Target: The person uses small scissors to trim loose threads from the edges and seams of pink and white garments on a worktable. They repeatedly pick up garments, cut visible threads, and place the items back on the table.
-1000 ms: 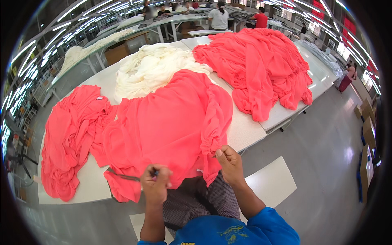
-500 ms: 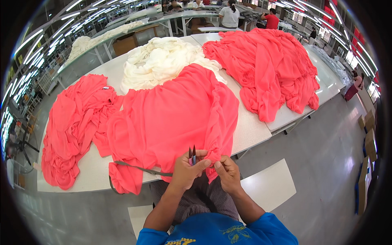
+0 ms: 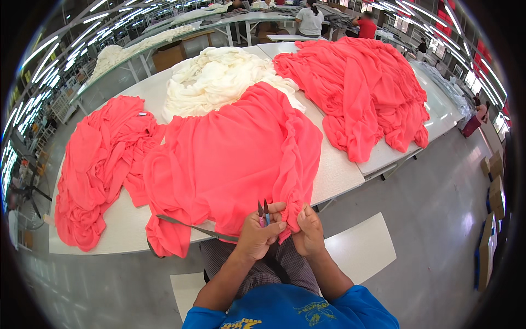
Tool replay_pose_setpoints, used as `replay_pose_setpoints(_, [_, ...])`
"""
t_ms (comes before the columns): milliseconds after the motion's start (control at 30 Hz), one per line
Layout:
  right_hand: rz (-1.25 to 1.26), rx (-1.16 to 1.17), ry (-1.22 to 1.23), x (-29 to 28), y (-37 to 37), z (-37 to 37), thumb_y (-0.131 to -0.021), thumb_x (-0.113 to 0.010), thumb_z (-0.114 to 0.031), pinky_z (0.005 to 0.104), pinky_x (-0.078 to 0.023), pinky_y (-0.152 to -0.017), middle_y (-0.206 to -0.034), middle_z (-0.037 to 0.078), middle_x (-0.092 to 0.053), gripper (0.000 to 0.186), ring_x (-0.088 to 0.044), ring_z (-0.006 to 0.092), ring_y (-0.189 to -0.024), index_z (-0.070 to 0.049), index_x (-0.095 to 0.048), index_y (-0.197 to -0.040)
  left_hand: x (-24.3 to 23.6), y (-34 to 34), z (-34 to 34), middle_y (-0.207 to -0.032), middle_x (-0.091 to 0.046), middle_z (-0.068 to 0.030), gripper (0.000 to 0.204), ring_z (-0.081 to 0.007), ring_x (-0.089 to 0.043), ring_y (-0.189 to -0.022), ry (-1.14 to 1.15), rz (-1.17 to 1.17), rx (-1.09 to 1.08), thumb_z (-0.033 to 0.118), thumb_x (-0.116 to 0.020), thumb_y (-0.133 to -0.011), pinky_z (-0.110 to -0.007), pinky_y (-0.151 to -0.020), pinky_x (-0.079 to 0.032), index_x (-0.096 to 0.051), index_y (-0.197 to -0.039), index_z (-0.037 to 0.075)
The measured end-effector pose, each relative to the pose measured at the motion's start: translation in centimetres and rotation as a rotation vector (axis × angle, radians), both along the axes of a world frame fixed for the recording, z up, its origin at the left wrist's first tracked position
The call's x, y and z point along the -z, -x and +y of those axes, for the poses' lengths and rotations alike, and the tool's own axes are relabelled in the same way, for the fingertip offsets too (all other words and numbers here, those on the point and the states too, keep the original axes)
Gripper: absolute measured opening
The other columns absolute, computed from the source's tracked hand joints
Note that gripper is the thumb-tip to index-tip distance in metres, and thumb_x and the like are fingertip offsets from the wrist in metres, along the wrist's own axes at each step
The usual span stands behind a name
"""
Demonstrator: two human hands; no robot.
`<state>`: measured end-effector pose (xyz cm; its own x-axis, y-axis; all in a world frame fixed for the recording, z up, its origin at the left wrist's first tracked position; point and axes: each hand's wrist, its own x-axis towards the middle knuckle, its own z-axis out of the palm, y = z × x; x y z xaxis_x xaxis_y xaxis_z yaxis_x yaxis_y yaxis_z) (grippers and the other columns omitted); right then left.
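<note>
A coral garment [image 3: 233, 159] of thin cloth lies spread over the near edge of the white table [image 3: 339, 181], its gathered right edge running down to my hands. My left hand [image 3: 256, 237] is closed, with thread snips [image 3: 266, 209] in its palm, blades pointing up and away from me. Its thumb and fingers also pinch the garment's lower corner. Beside it, my right hand [image 3: 310, 234] is closed in a pinch at the same corner; whether cloth or a thread is between its fingertips is too small to tell. A dark grey strap [image 3: 192, 226] runs from the garment to behind my left hand.
Coral cloth is heaped at the left [image 3: 98, 170] and in a larger pile [image 3: 364, 93] at the right. Behind the garment sits a cream cloth pile [image 3: 219, 82]. A white bench [image 3: 361, 247] stands by my right. Cardboard boxes [image 3: 496, 197] line the far right; people work at tables beyond.
My right hand has shifted slightly right and turned more upright at the cloth corner. My left hand with the snips has moved a little to the right.
</note>
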<state>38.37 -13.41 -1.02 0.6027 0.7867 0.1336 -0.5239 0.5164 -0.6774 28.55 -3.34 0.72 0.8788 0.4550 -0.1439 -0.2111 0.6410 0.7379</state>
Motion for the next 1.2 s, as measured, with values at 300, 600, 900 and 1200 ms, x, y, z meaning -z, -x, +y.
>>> replay_pose_setpoints(300, [0.225, -0.068, 0.023, -0.4, -0.1, 0.0, -0.1, -0.037, -0.032, 0.0379, -0.046, -0.089, -0.112, 0.015, -0.06, 0.041, -0.059, 0.0244, -0.098, 0.003, -0.047, -0.121, 1.4, 0.3, 0.2, -0.085, -0.062, -0.0038, 0.037, -0.0046, -0.048, -0.052, 0.113, -0.115, -0.009, -0.003, -0.064, -0.081, -0.017, -0.043, -0.035, -0.057, -0.116, 0.001])
replay_pose_setpoints(600, [0.408, -0.129, -0.121, 1.3, -1.2, -0.4, -0.099, -0.039, -0.032, 0.0418, -0.044, -0.096, -0.116, 0.012, -0.062, 0.037, -0.058, 0.0264, -0.108, -0.003, -0.054, -0.117, 1.4, 0.6, 0.1, -0.083, -0.06, -0.0028, 0.029, -0.0043, -0.046, -0.051, -0.008, 0.012, -0.079, 0.003, -0.065, -0.084, -0.018, -0.043, -0.034, -0.057, -0.113, 0.001])
replay_pose_setpoints(900, [-0.171, 0.263, -0.215, 0.0, -12.9, -2.7, -0.099, -0.044, -0.024, 0.0346, -0.04, -0.095, -0.13, 0.008, -0.052, 0.039, -0.05, 0.0189, -0.117, -0.002, -0.046, -0.131, -1.5, 9.7, 3.6, -0.071, -0.056, 0.0017, 0.018, -0.0021, -0.045, -0.051, -0.41, 0.223, -0.46, 0.01, -0.065, -0.087, -0.017, -0.046, -0.037, -0.062, -0.102, 0.001])
replay_pose_setpoints(1200, [-0.493, 0.548, 0.593, 1.4, -16.1, -2.3, -0.095, -0.055, -0.018, 0.0276, -0.04, -0.091, -0.135, 0.006, -0.047, 0.047, -0.049, 0.0153, -0.118, -0.002, -0.041, -0.137, -5.8, 29.5, 6.6, -0.076, -0.053, -0.0011, 0.013, -0.0042, -0.039, -0.053, -0.674, 0.422, -2.069, 0.008, -0.061, -0.087, -0.018, -0.045, -0.031, -0.057, -0.098, 0.002])
